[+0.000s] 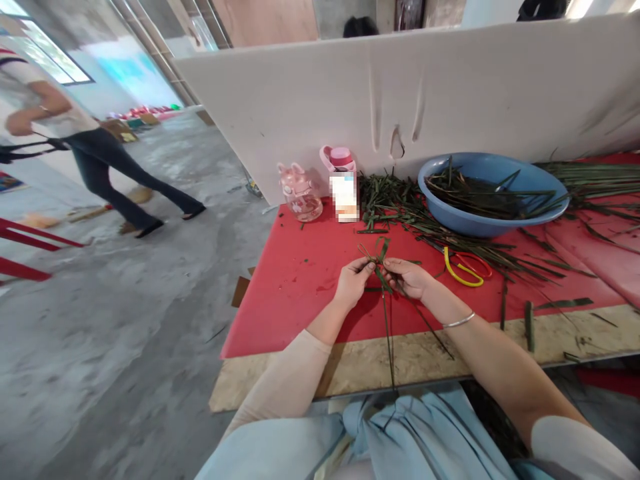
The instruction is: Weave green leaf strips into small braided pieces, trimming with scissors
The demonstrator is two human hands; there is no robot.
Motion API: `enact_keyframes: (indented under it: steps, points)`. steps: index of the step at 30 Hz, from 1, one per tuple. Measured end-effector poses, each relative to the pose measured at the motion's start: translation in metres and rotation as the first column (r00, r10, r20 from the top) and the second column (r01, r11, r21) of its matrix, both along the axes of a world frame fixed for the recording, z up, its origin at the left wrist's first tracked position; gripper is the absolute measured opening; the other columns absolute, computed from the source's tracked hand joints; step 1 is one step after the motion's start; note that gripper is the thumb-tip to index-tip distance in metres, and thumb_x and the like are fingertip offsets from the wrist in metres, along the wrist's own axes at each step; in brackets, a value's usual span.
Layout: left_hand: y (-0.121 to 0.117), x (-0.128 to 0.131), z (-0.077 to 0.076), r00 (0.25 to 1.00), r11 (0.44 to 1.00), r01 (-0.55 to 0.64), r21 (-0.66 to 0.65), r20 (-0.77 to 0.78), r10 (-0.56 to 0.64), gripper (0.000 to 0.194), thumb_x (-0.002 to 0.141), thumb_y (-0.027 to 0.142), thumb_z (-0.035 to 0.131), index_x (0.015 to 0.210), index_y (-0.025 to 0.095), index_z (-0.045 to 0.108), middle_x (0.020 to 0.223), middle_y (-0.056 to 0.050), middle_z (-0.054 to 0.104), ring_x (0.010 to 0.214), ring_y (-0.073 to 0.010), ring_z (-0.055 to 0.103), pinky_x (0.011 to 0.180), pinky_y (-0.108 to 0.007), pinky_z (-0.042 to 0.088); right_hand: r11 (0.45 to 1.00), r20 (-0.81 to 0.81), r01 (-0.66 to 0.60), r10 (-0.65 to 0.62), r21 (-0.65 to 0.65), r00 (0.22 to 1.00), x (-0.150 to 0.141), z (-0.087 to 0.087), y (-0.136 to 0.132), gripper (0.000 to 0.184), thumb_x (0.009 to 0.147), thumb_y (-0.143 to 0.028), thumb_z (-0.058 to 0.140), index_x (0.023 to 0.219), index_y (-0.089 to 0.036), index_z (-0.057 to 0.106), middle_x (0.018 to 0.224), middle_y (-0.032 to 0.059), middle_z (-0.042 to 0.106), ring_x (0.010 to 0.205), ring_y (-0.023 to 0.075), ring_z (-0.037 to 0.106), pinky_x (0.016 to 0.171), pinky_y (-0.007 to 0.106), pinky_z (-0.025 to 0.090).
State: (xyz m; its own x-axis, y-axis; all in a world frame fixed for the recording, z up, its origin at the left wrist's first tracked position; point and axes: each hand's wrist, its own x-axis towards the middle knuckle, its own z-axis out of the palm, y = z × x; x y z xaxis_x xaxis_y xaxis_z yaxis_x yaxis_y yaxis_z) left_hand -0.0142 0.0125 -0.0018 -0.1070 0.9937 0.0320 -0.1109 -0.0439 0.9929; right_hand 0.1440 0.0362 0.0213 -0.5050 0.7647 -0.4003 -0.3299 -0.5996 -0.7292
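Site: counter (295,287) with a red cover. The blue basin (480,227) serves as reference for all positions.

Work item: 1 leaf piece (385,284), found in front of the basin and to its left, between the person's 2 hands. The left hand (354,280) has thumb and forefinger pinched together on it; the right hand (410,277) is likewise closed on it by thumb and fingertips. No gap is noted in either grip, though the exact contact is too small to verify.

Progress, as judged: partly done. At least 2 loops stand above the fingers, and the strips appear crossed or knotted at the pinch. Long ends run loose toward the counter's near edge, neither tucked nor trimmed, so tightening and finishing appear outstanding.

Stock: leaf strips (465,193) lie inside the basin; a heap of short cuttings (387,200) sits just left of it; long leaves (595,180) spread to its right.

Tools and sundries: scissors (451,273) lie in front of the basin, untouched, blades not clearly visible. A pink cup (303,200) and a bottle with a pink lid (342,157) stand farther left of the basin.
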Motion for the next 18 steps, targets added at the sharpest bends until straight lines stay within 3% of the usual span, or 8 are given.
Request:
enact_keyframes:
  steps: [4, 7, 10, 13, 15, 18]
  points:
    - [0.0, 0.002, -0.001, 0.998, 0.997, 0.062, 0.035, -0.025, -0.061, 0.032, 0.068, 0.038, 0.072, 0.09, 0.015, 0.072, 0.081, -0.006, 0.071, 0.076, -0.0153, 0.062, 0.076, -0.028, 0.047, 0.989, 0.059, 0.089, -0.097, 0.117, 0.994, -0.002, -0.001, 0.0, 0.019, 0.068, -0.025, 0.075, 0.074, -0.016, 0.06, 0.054, -0.0039, 0.057, 0.043, 0.0054, 0.049, 0.039, 0.014, 0.039]
    - [0.0, 0.001, -0.002, 0.986, 0.987, 0.15, 0.05, -0.074, -0.146, 0.032, 0.07, 0.039, 0.071, 0.091, 0.014, 0.073, 0.089, -0.008, 0.072, 0.083, -0.018, 0.063, 0.085, -0.032, 0.046, 0.947, 0.143, 0.17, -0.215, 0.273, 0.966, -0.004, -0.004, 0.001, 0.028, 0.062, -0.034, 0.078, 0.068, -0.016, 0.058, 0.054, -0.0033, 0.058, 0.044, 0.0072, 0.049, 0.041, 0.018, 0.039]
    - [0.001, -0.001, -0.001, 0.966, 0.977, 0.214, 0.02, -0.152, -0.208, 0.033, 0.071, 0.039, 0.07, 0.091, 0.014, 0.074, 0.092, -0.009, 0.073, 0.085, -0.0195, 0.064, 0.087, -0.033, 0.045, 0.841, 0.286, 0.164, -0.349, 0.516, 0.892, -0.005, -0.009, 0.002, 0.027, 0.063, -0.039, 0.074, 0.071, -0.017, 0.06, 0.054, -0.0034, 0.057, 0.043, 0.009, 0.047, 0.041, 0.021, 0.037]
    - [0.001, -0.003, -0.001, 0.959, 0.976, 0.218, -0.003, -0.188, -0.215, 0.032, 0.071, 0.04, 0.07, 0.09, 0.015, 0.074, 0.092, -0.008, 0.073, 0.084, -0.0196, 0.064, 0.085, -0.033, 0.046, 0.686, 0.368, 0.076, -0.477, 0.724, 0.798, -0.005, -0.015, 0.001, 0.021, 0.07, -0.038, 0.068, 0.074, -0.018, 0.064, 0.06, -0.0013, 0.06, 0.05, 0.0112, 0.049, 0.048, 0.024, 0.039]
    - [0.001, -0.003, -0.002, 0.964, 0.978, 0.207, -0.012, -0.17, -0.206, 0.033, 0.07, 0.04, 0.071, 0.091, 0.015, 0.074, 0.092, -0.007, 0.073, 0.083, -0.0192, 0.064, 0.084, -0.032, 0.046, 0.593, 0.374, 0.027, -0.541, 0.805, 0.753, -0.006, -0.018, 0.001, 0.019, 0.073, -0.036, 0.065, 0.075, -0.018, 0.066, 0.065, 0.0003, 0.062, 0.056, 0.0128, 0.052, 0.054, 0.025, 0.041]
    - [0.001, -0.002, -0.002, 0.972, 0.978, 0.206, -0.023, -0.11, -0.208, 0.034, 0.068, 0.039, 0.073, 0.092, 0.015, 0.074, 0.091, -0.007, 0.073, 0.083, -0.0182, 0.064, 0.083, -0.03, 0.046, 0.519, 0.395, -0.059, -0.567, 0.853, 0.723, -0.004, -0.017, 0.0, 0.018, 0.077, -0.033, 0.061, 0.084, -0.018, 0.068, 0.073, 0.0025, 0.066, 0.065, 0.0153, 0.056, 0.063, 0.026, 0.044]
